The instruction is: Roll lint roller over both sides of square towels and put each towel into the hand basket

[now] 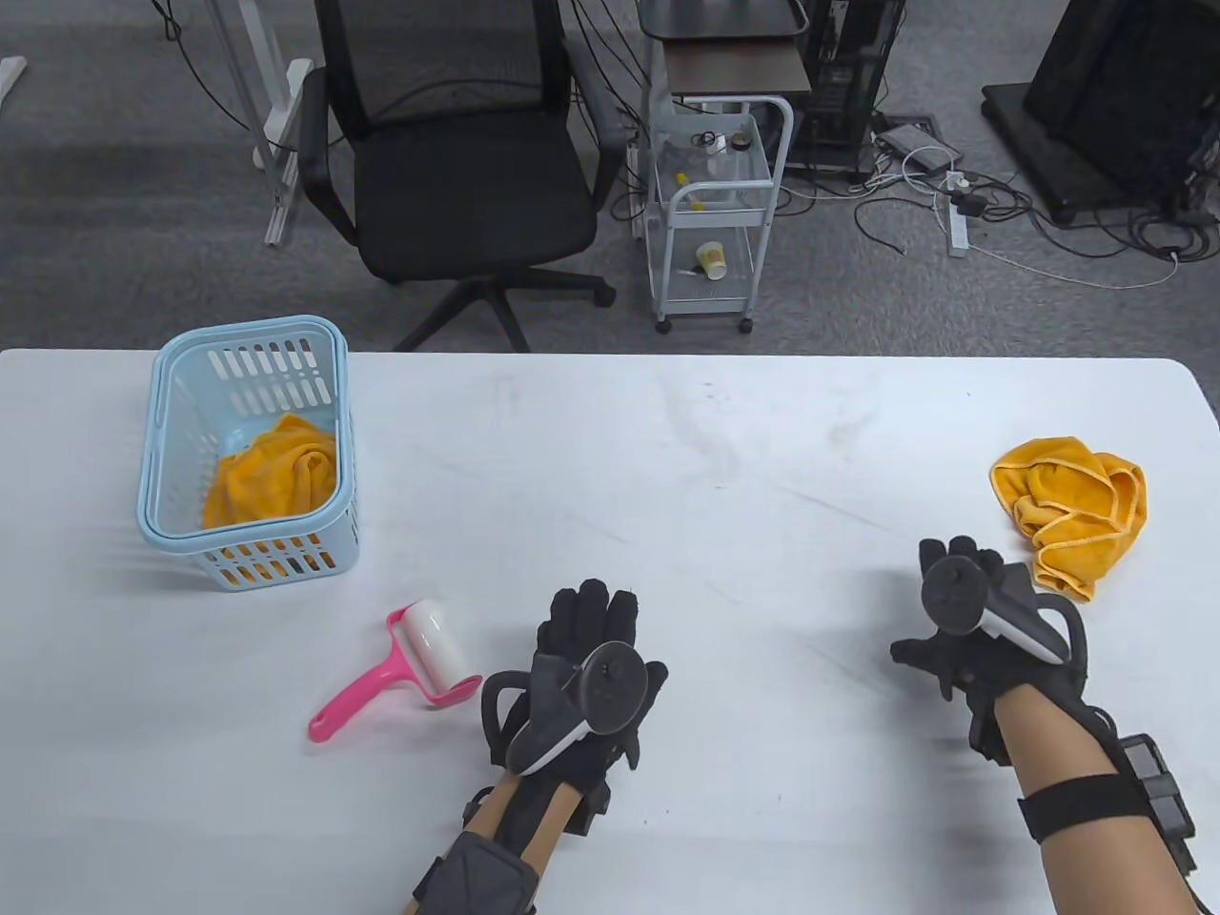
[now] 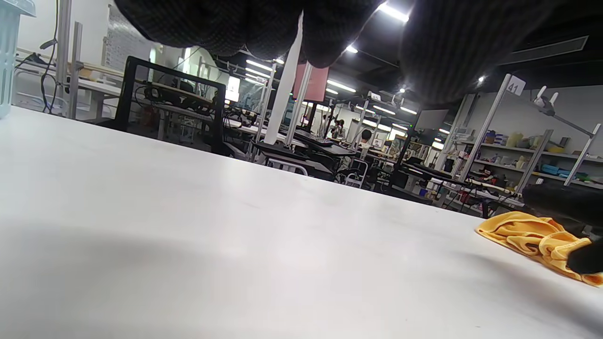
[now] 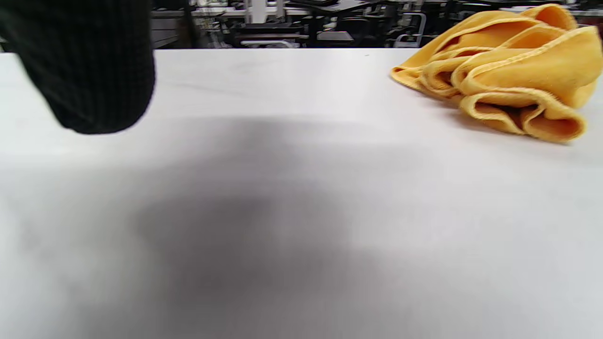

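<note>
Bright, even overhead light; ceiling strips glare in the left wrist view. Soft shadows fall on the table. The right wrist view looks blurred, perhaps from motion.

Hidden and cut off

The basket wall hides the lower folds of its towel; the right hand (lower right, left wrist view) covers the crumpled towel's edge.
</note>
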`<state>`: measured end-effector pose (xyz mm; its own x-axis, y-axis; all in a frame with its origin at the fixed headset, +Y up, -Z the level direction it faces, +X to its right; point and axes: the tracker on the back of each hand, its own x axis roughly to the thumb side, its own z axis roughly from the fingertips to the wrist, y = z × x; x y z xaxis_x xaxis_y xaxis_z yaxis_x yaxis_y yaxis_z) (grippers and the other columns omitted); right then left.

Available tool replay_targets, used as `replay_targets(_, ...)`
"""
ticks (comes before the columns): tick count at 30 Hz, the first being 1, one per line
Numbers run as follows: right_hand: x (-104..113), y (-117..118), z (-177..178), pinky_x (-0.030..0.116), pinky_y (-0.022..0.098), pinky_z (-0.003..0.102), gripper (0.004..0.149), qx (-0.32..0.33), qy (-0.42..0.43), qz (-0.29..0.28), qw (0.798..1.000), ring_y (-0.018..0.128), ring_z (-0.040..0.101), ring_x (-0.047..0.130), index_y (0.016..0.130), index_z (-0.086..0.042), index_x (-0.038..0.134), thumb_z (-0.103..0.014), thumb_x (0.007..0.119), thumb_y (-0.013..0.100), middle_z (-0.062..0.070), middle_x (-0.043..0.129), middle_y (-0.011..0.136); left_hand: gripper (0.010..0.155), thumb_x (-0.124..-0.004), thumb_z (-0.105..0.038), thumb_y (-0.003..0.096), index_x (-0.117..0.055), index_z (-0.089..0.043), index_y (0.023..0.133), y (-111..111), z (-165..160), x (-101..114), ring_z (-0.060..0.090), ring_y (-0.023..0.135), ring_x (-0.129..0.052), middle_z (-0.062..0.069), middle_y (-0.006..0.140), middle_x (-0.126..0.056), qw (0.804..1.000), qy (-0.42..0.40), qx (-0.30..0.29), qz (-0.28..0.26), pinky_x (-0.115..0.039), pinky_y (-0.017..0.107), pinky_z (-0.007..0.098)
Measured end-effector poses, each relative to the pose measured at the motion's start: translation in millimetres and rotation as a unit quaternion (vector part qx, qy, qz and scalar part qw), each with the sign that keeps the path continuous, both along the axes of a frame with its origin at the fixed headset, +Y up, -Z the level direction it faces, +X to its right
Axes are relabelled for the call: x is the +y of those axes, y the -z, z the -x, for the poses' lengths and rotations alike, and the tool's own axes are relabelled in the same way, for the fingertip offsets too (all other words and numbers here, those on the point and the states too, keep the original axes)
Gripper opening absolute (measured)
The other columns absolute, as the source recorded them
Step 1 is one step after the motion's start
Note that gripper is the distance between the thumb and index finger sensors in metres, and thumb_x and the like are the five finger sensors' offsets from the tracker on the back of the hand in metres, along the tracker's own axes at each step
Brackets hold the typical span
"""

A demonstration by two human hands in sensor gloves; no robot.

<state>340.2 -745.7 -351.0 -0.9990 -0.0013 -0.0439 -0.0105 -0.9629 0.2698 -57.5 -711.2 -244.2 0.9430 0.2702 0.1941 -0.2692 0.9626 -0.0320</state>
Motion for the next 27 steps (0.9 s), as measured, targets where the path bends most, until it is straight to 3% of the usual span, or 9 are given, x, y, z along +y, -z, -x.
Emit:
replay_targets(5, 1, 39, -22, 0.036, 0.07, 0.073, 0.099, -0.095, 0.006, -0.026, 0.995, 0.104, 0.052, 0.018, 0.108, -0.019, 0.008, -0.06, 0.076, 0.048, 0.021, 0.011, 0.114, 0.071, -0.079, -0.055, 0.049, -0.058, -0.02, 0.108, 0, 4, 2, 0.053, 0.106, -0.051, 0.018, 0.119, -0.047, 1.0, -0.017, -0.003, 0.004, -0.056, 0.072, 0.062)
replay_targets(11, -7, 65, -51, 0.035, 0.069, 0.073, 0.093, -0.177, -0.028, -0.03, 0.983, 0.103, 0.053, 0.015, 0.109, -0.019, 0.01, -0.057, 0.073, 0.051, 0.022, 0.012, 0.114, 0.071, -0.079, -0.055, 0.0487, -0.06, -0.021, 0.108, 0, 5, 2, 0.053, 0.106, -0.052, 0.018, 0.119, -0.047, 1.0, -0.019, -0.002, 0.006, -0.056, 0.072, 0.062)
replay_targets(19, -26, 70, -97, 0.033, 0.065, 0.077, 0.096, -0.275, -0.018, 0.012, 0.961, 0.099, 0.057, 0.008, 0.112, -0.024, 0.02, -0.068, 0.073, 0.046, 0.02, 0.01, 0.114, 0.07, -0.08, -0.055, 0.0486, -0.062, -0.021, 0.107, 1, 5, 3, 0.053, 0.106, -0.052, 0.018, 0.119, -0.048, 1.0, -0.009, -0.001, 0.004, -0.056, 0.071, 0.062)
replay_targets(23, -40, 71, -108, 0.047, 0.066, 0.075, 0.093, -0.291, 0.048, 0.039, 0.955, 0.102, 0.059, 0.03, 0.113, -0.019, 0.031, -0.068, 0.073, 0.047, 0.024, 0.015, 0.113, 0.069, -0.08, -0.055, 0.0486, -0.063, -0.021, 0.107, 1, 3, 3, 0.053, 0.106, -0.052, 0.018, 0.119, -0.048, 1.0, -0.003, -0.002, 0.005, -0.056, 0.071, 0.063)
replay_targets(27, -42, 73, -105, 0.049, 0.068, 0.071, 0.091, -0.281, 0.033, 0.02, 0.959, 0.101, 0.057, 0.038, 0.112, -0.012, 0.043, -0.066, 0.075, 0.046, 0.025, 0.028, 0.114, 0.069, -0.08, -0.055, 0.0486, -0.063, -0.021, 0.107, 2, 2, 2, 0.053, 0.106, -0.052, 0.018, 0.119, -0.048, 1.0, 0.003, -0.004, 0.007, -0.056, 0.072, 0.063)
